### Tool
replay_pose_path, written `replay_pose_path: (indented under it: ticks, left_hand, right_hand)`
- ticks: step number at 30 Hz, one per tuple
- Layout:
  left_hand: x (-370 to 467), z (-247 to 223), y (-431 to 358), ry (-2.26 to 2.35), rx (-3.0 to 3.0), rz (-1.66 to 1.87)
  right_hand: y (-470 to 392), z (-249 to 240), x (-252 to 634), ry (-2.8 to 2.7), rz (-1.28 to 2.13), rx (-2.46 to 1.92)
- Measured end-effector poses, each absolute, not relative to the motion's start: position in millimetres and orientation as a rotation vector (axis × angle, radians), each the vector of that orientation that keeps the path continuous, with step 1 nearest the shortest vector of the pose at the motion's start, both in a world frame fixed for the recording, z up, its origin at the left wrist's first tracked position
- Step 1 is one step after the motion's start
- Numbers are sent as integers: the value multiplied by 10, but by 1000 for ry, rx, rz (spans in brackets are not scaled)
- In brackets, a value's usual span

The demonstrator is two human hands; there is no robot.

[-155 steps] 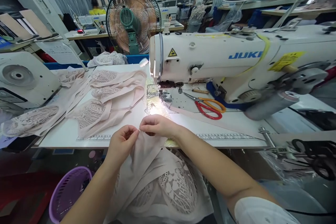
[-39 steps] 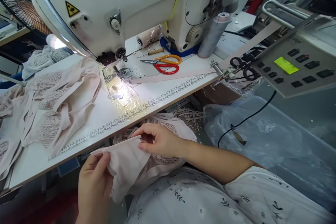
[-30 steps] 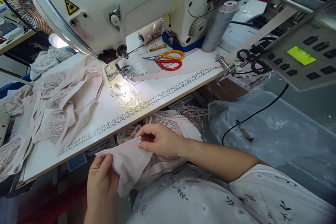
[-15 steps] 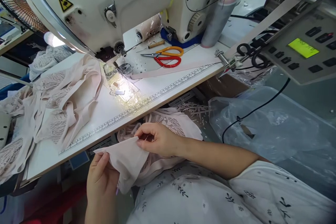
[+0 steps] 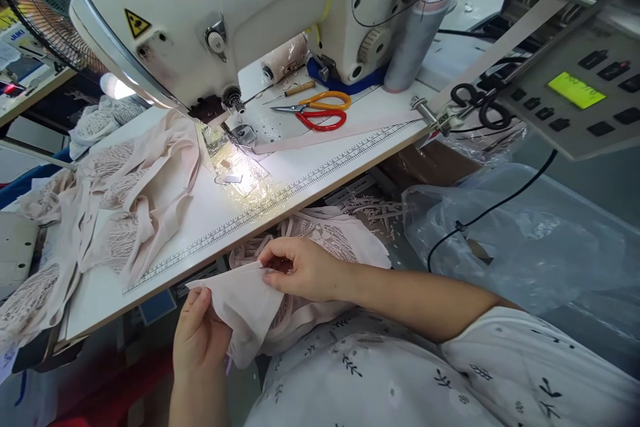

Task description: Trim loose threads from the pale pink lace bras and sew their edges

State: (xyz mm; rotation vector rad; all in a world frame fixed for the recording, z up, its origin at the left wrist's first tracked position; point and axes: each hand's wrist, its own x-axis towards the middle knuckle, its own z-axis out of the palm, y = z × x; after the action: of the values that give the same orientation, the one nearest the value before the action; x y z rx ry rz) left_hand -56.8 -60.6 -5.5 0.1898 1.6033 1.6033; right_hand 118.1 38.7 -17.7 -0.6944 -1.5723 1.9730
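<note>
A pale pink garment with lace panels [image 5: 250, 307] hangs between my two hands, above my lap and below the table's front edge. My left hand [image 5: 200, 330] pinches one corner of its plain cloth between thumb and fingers. Farther right, my right hand [image 5: 295, 270] pinches the same upper edge, so the edge runs fairly straight between them. Behind my right wrist, more lace and plain cloth of the same colour is bunched up. Beyond the table edge stands a white sewing machine [image 5: 200, 13], its needle area lit by a lamp.
Orange-and-red-handled scissors [image 5: 323, 110] and a wooden-handled awl [image 5: 299, 87] lie on the machine bed. Lace garments [image 5: 140, 193] are heaped at the table's left. A ruler strip [image 5: 300, 185] follows the front edge. At right are a control panel [image 5: 580, 90] and clear plastic bag [image 5: 525, 233].
The whole view has shifted slightly, so the machine and table appear a little farther right. Both hands keep the same pinch on the garment.
</note>
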Motion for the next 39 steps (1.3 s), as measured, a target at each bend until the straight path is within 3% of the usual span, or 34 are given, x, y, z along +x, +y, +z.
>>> replay_pose_path:
  ticks: [7,13,16,27,35,37,39]
  left_hand:
    - [-634,74,-551,1781,433,1523]
    - [-819,188,-388,1813,775,1422]
    - [-916,194,-338,1845,977,1387]
    - [-999,361,-166,1985,861,1567]
    - [-849,340,41,1808,971,1530]
    - [-789,340,78,1745,1003,1492]
    - [-714,332,86,1667,1015,1454]
  right_hand:
    - [595,-36,1270,-1842,1879,-657]
    - [1379,217,892,-2570,807,-881]
    - [1637,242,540,-2756,593,-940]
    - [1962,265,370,-2824,701,-1103]
    - [2204,378,951,-2473,428,-1476]
    - [1911,388,975,-2477,533,-1336]
    - [1547,389,946,-2461,1088,-838]
